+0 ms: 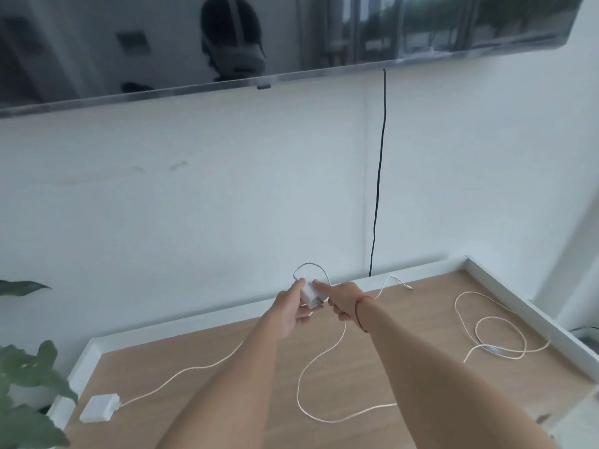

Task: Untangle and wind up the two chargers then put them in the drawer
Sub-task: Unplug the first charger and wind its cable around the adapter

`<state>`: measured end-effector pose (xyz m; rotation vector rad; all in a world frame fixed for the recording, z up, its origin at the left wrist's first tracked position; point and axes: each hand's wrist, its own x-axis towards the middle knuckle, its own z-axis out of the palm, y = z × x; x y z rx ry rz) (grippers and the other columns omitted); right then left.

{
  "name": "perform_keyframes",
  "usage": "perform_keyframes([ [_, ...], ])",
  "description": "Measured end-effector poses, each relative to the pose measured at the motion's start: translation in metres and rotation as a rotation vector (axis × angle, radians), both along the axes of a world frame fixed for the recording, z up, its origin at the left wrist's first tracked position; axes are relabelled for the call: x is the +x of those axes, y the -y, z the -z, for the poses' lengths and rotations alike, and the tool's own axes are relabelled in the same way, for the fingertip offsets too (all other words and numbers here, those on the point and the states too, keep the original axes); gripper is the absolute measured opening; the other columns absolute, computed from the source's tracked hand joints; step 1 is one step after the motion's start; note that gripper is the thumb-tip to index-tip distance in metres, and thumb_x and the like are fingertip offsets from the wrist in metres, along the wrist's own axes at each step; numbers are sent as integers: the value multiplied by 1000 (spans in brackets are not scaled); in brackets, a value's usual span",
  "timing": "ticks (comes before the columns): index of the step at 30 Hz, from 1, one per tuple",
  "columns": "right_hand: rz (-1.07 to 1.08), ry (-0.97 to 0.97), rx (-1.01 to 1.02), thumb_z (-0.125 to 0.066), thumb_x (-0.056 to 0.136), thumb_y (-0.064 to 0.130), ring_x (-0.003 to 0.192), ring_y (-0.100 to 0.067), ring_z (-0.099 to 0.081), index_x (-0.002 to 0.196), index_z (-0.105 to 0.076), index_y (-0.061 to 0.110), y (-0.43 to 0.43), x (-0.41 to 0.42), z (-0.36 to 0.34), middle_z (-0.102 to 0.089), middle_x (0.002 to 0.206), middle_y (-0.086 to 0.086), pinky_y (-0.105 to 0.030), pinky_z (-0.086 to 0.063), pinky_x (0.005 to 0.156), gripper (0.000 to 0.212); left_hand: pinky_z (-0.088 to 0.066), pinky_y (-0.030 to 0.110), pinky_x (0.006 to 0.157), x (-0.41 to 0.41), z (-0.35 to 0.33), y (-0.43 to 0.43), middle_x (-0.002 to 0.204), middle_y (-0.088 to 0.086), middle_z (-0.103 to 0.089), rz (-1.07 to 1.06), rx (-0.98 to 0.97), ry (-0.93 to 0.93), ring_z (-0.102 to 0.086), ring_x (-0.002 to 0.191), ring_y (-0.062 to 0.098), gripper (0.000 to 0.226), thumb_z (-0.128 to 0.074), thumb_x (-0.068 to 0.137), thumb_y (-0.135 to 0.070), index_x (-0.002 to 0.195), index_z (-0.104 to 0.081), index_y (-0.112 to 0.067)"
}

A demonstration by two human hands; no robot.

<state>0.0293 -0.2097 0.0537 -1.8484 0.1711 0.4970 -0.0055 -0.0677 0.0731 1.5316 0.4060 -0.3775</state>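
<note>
Charger plug (309, 296), small and white, prongs toward me, is held above the table (356, 367) between both my hands, which meet on it. My left hand (288, 314) grips it from below and the side, thumb on top. My right hand (343, 299) lays a forefinger on its upper face, and its lower fingers seem curled round the cord (299, 384) that drops from there.

The plug looks light and hard, easy to pinch by its flat sides. The cord looks thin, limp and springy, likely to slip into fresh loops, so I judge it best wound from the plug end, drawn through the fingers. A short loop (311, 265) arches above the plug.

The cord snakes across the wood and passes under my right forearm. A loose coil (496, 335) sprawls to the right and a connector tip (410, 288) lies near the back edge. Whether those belong to this charger I cannot tell.

The second charger (99, 408), a flat white brick, sits at the near left corner, and its lead (181, 372) runs under my left arm. The strands look spread out, not knotted.

Behind, a black cable (381, 173) hangs from the television (162, 43) down the wall. A plant (29, 384) crowds the left edge. No drawer is in view.
</note>
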Motion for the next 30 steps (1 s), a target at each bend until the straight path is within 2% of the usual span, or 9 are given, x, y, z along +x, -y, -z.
perform_keyframes([
  [1,-5,-10,-11,-64,74,62,48,-15,-33,77,-57,15,0,4,0,-45,65,0,-24,-30,47,48,-51,37,86,2,0,0,98,9,-70,-8,-12,10,-67,92,25,33,-50,95,-38,103,-66,-12],
  [3,-3,-31,11,-65,74,62,48,-15,-33,78,-58,14,-3,11,-1,-46,65,0,-24,-30,47,49,-57,31,70,4,-3,-4,97,12,-68,-26,-29,35,-66,81,23,35,-64,88,-33,108,-65,-4],
  [5,-7,-46,53,-66,76,59,48,-14,-31,78,-57,13,-10,15,-4,-44,64,1,-23,-28,45,47,-56,26,61,4,-8,-9,99,15,-65,-80,-58,80,-68,74,22,42,-70,85,-24,118,-50,-5],
  [8,13,-43,79,-64,80,57,46,-13,-29,75,-55,13,-25,21,-11,-44,62,2,-22,-25,43,45,-59,33,77,10,-15,-23,112,20,-57,-128,-104,123,-73,86,32,57,-67,87,-17,122,-23,-23],
  [12,-45,-26,105,-60,83,57,45,-13,-24,83,-58,14,-43,32,-30,-38,59,4,-21,-21,41,42,-57,31,85,12,-25,-33,113,15,-54,-232,-140,217,-73,82,32,37,-54,92,-10,120,-34,-23],
  [17,-135,6,46,-61,67,67,49,-15,-22,82,-62,16,-64,45,-43,-36,61,3,-24,-21,45,53,-57,41,87,9,-36,-47,106,14,-63,-230,-154,284,-68,86,35,5,-53,97,-14,100,-58,-14],
  [21,-139,26,119,-63,75,65,49,-15,-18,65,-48,21,-63,48,-55,-28,56,4,-23,-17,45,47,-53,40,92,11,-51,-62,114,6,-64,-97,-149,248,-68,103,31,19,-55,96,-14,108,-69,-18],
  [24,-165,75,200,-65,80,60,47,-13,-17,63,-43,23,-59,51,-64,-25,53,6,-21,-15,41,46,-54,37,92,11,-64,-69,114,3,-63,-34,-148,254,-69,104,27,24,-57,96,-17,117,-69,-21],
  [30,-265,100,206,-67,80,58,46,-11,-13,82,-52,18,-36,59,-92,-19,53,7,-20,-12,42,43,-53,37,92,15,-88,-72,116,4,-62,40,-146,309,-70,100,28,23,-57,96,-15,115,-69,-21],
])
